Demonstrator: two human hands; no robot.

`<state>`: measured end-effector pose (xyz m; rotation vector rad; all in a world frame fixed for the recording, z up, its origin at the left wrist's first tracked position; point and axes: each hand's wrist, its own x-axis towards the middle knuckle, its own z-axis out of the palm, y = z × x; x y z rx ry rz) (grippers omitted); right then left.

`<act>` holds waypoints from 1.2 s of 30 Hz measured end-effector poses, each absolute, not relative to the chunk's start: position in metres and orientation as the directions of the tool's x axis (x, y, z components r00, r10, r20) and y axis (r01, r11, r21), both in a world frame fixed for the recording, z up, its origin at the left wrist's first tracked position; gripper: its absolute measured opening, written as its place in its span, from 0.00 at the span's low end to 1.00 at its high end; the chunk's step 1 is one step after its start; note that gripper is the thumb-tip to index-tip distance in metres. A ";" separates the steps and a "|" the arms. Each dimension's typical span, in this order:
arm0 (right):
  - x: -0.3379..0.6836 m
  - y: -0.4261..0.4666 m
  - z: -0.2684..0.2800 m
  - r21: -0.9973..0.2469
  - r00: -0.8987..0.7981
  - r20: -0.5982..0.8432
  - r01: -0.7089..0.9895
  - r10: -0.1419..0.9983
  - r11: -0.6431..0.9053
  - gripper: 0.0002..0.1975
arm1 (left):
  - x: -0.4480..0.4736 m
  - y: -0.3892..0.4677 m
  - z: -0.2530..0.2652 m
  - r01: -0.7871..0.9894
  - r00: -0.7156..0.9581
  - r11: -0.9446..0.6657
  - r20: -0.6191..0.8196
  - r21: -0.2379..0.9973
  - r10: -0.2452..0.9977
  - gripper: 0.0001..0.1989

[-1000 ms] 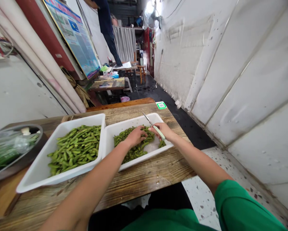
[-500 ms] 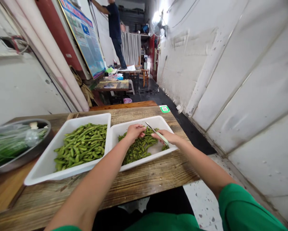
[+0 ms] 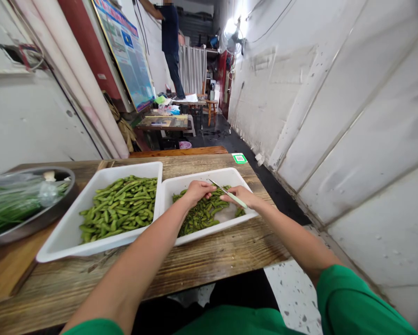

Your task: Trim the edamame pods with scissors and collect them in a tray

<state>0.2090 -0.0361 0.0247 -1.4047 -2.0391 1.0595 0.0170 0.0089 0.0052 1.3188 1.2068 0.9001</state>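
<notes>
My left hand (image 3: 199, 191) is over the right-hand white tray (image 3: 174, 182), its thumb and fingers pinched together. What lies in the pinch is too small to make out. My right hand (image 3: 242, 195) is closed on scissors with a pale green handle (image 3: 237, 200). Their metal blade points up and left, its tip close beyond my left fingertips. Under both hands lie green soybean pods (image 3: 199, 218), with a bare patch of tray near the right end. A second white tray (image 3: 50, 246) stands alongside on the left, holding a larger heap of green pods (image 3: 121, 209).
At the far left, a metal basin (image 3: 67, 197) holds bagged green vegetables. Both trays stand on a wooden table (image 3: 226, 260), with a green code card (image 3: 239, 158) at its far corner. Farther back, a person (image 3: 170, 42) stands on a cluttered table beside the wall.
The scissors have shifted slightly, their blade tip moving a little to the left. Both hands stay over the same tray. The whole view has moved slightly.
</notes>
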 end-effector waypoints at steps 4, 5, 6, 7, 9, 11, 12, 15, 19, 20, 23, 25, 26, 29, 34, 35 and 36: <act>0.209 -0.037 0.026 -0.817 -0.366 -0.154 0.569 0.918 0.090 0.21 | 0.019 0.009 0.003 0.073 0.180 0.206 -0.216 0.976 0.960 0.07; 0.208 -0.037 0.026 -0.827 -0.364 -0.174 0.558 0.915 0.065 0.22 | 0.020 0.009 0.004 0.006 0.167 0.237 -0.234 0.972 0.958 0.07; 0.208 -0.037 0.025 -0.840 -0.367 -0.195 0.541 0.909 0.038 0.22 | 0.020 0.010 0.005 -0.077 0.156 0.259 -0.245 0.963 0.957 0.08; 0.208 -0.036 0.025 -0.855 -0.374 -0.217 0.519 0.902 0.009 0.22 | 0.020 0.010 0.007 -0.165 0.145 0.272 -0.250 0.948 0.957 0.08; 0.207 -0.036 0.025 -0.884 -0.399 -0.259 0.466 0.879 -0.049 0.23 | 0.020 0.011 0.011 -0.296 0.116 0.285 -0.261 0.912 0.958 0.09; 0.207 -0.035 0.025 -0.901 -0.433 -0.294 0.424 0.852 -0.095 0.23 | 0.019 0.012 0.016 -0.355 0.071 0.298 -0.292 0.886 0.954 0.08; 0.207 -0.035 0.026 -0.905 -0.448 -0.305 0.412 0.840 -0.109 0.23 | 0.018 0.013 0.017 -0.375 0.047 0.303 -0.308 0.876 0.950 0.08; 0.207 -0.035 0.027 -0.911 -0.484 -0.312 0.396 0.817 -0.113 0.23 | 0.019 0.014 0.019 -0.445 0.010 0.288 -0.317 0.848 0.948 0.08; 0.206 -0.037 0.028 -0.926 -0.487 -0.286 0.361 0.825 -0.108 0.22 | 0.022 0.014 0.015 -0.448 0.057 0.287 -0.293 0.847 0.954 0.05; 0.206 -0.038 0.029 -0.928 -0.482 -0.282 0.355 0.829 -0.109 0.22 | 0.023 0.014 0.014 -0.439 0.073 0.293 -0.291 0.850 0.954 0.04; 0.205 -0.038 0.031 -0.932 -0.474 -0.283 0.340 0.834 -0.123 0.22 | 0.026 0.011 0.011 -0.419 0.086 0.304 -0.296 0.855 0.951 0.03; 0.205 -0.038 0.032 -0.934 -0.474 -0.288 0.332 0.832 -0.134 0.22 | 0.029 0.010 0.010 -0.418 0.068 0.300 -0.299 0.858 0.952 0.03; 0.204 -0.038 0.032 -0.935 -0.475 -0.288 0.329 0.832 -0.136 0.21 | 0.030 0.009 0.010 -0.420 0.055 0.293 -0.298 0.859 0.953 0.03; 0.204 -0.038 0.033 -0.934 -0.481 -0.284 0.335 0.829 -0.126 0.21 | 0.032 0.007 0.012 -0.433 0.017 0.263 -0.284 0.862 0.959 0.04; 0.204 -0.039 0.031 -0.923 -0.483 -0.278 0.373 0.830 -0.092 0.21 | 0.034 0.005 0.013 -0.469 -0.014 0.228 -0.265 0.853 0.964 0.06; 0.204 -0.039 0.031 -0.922 -0.483 -0.274 0.378 0.832 -0.085 0.21 | 0.034 0.005 0.013 -0.466 -0.008 0.236 -0.270 0.853 0.963 0.05; 0.204 -0.039 0.031 -0.922 -0.483 -0.269 0.379 0.833 -0.078 0.21 | 0.035 0.004 0.013 -0.458 0.003 0.247 -0.277 0.854 0.961 0.05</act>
